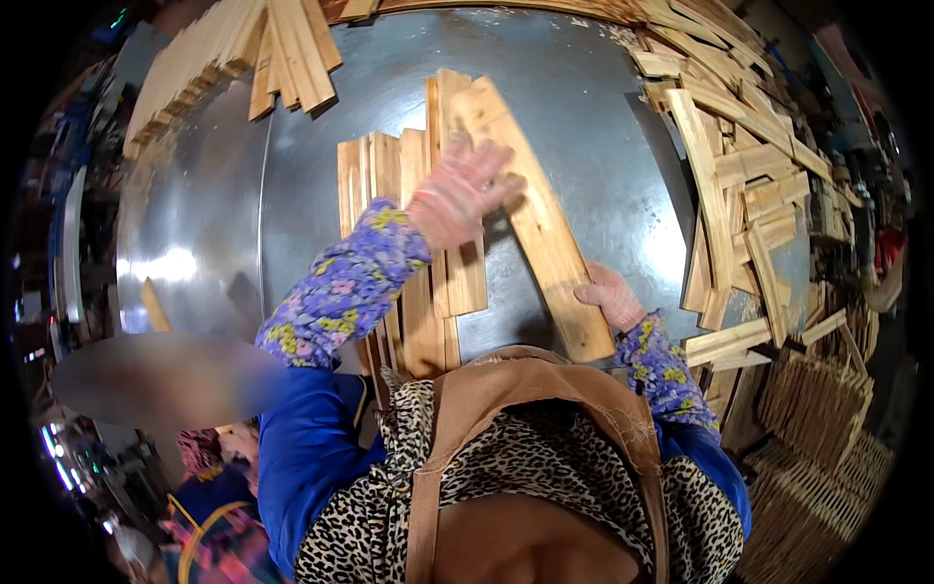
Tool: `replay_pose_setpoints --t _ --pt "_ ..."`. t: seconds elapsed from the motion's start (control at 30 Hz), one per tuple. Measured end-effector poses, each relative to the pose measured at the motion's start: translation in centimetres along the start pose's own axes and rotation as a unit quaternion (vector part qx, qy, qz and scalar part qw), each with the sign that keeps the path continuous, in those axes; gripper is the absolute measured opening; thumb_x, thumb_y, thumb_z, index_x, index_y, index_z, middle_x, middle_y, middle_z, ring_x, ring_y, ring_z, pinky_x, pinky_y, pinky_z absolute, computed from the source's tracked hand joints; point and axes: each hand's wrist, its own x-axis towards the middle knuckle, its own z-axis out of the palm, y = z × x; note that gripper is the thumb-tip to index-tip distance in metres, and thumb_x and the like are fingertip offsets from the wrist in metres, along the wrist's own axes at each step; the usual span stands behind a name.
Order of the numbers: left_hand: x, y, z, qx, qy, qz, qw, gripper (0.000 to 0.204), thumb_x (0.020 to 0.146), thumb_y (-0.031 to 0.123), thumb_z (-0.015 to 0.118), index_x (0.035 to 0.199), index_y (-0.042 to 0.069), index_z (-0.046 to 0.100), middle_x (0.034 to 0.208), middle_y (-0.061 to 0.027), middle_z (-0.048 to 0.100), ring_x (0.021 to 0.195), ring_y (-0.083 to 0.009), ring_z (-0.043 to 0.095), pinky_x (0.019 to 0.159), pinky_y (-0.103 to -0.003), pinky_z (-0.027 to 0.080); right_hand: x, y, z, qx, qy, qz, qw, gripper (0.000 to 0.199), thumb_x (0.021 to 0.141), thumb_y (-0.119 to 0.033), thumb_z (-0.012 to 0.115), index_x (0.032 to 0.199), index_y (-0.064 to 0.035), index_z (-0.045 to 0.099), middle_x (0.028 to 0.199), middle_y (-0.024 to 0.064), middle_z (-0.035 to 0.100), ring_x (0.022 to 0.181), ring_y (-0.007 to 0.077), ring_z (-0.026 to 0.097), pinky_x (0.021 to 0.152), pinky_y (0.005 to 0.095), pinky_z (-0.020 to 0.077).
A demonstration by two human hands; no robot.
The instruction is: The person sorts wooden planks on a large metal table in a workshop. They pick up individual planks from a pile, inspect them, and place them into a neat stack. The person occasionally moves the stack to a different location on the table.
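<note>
A long wooden board (530,209) slants across the metal table, its near end close to my body. My right hand (615,298), in a pale pink glove, grips its right edge near that end, thumb on top. My left hand (465,191), gloved too and a little blurred, has its fingers spread over the board's left edge; whether they touch it I cannot tell. Beneath and beside my left forearm lies a row of wooden boards (416,292), set side by side lengthwise. The slanted board's far end overlaps the tops of these boards.
The metal table (321,68) carries stacked boards (195,68) at the far left. A loose heap of wooden pieces (720,185) covers its right side. Bundled wood strips (812,409) stand at the lower right. Another person (209,506) is at the lower left.
</note>
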Motion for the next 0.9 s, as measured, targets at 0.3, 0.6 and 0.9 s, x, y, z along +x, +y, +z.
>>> replay_pose_setpoints --t 0.3,0.6,0.9 --pt "-4.9 9.1 -1.7 -0.06 -0.225 -0.339 0.911 0.093 0.08 0.04 0.088 0.16 0.008 0.051 0.132 -0.0205 0.073 0.127 -0.0405 0.069 0.113 -0.055 0.054 2.8 -0.7 -21.1 -0.517 0.31 -0.123 0.788 0.093 0.091 -0.046 0.085 0.165 -0.0023 0.048 0.159 0.0201 0.06 0.145 0.0368 0.057 0.124 0.0455 0.0443" --pt "-24.2 9.6 -1.0 0.028 -0.111 -0.828 0.55 0.116 0.078 0.064 0.089 0.17 0.017 0.036 0.147 -0.0206 0.065 0.138 -0.0382 0.063 0.116 -0.05 0.051 4.4 -4.1 -30.7 -0.75 0.411 0.006 0.518 0.099 0.088 -0.05 0.081 0.169 -0.0145 0.038 0.171 0.0213 0.044 0.146 0.046 0.053 0.124 0.0526 0.0435" --pt "-32.0 10.2 2.5 -0.019 0.0 -0.774 0.633 0.087 0.092 0.057 0.075 0.162 0.009 0.053 0.154 -0.0227 0.063 0.143 -0.0399 0.059 0.121 -0.049 0.047 3.6 -6.6 -27.4 -0.664 0.378 0.045 0.644 0.095 0.086 -0.053 0.085 0.159 -0.0026 0.051 0.146 0.0286 0.069 0.134 0.0436 0.068 0.115 0.0517 0.0536"
